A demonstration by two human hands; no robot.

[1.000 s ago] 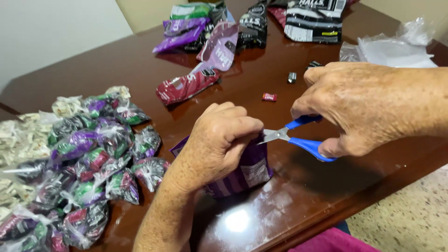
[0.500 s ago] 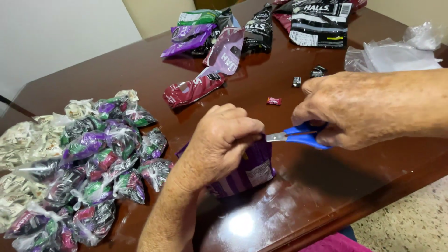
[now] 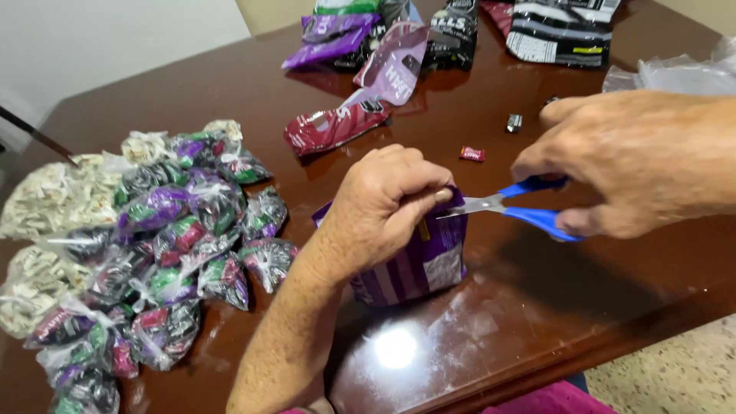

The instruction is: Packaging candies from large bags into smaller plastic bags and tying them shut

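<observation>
Left hand: the left hand (image 3: 387,199) is being kept clenched around the top of a purple candy bag (image 3: 418,261) — the bag is being pinched shut at its upper edge and is standing upright on the table.
Right hand: the right hand (image 3: 629,165) is being closed on the blue handles of a pair of scissors (image 3: 514,207), fingers threaded through the loops.
Scissors: the blades are being pointed left at the bag's top corner, their tips being met by the left thumb and the bag's edge — whether the blades are parted cannot be told.
Purple candy bag: it is being held near the table's front edge, between the two hands.
Table: a dark, glossy wooden table (image 3: 537,322) is being used as the work surface, a light being mirrored in it just below the bag.
Small filled bags: a heap of clear tied bags of wrapped sweets (image 3: 176,238) is being kept to the left.
Loose sweets: a red wrapped sweet (image 3: 471,154) is lying beyond the scissors.
Far side: opened red and purple packets (image 3: 360,92) are lying flat.
</observation>
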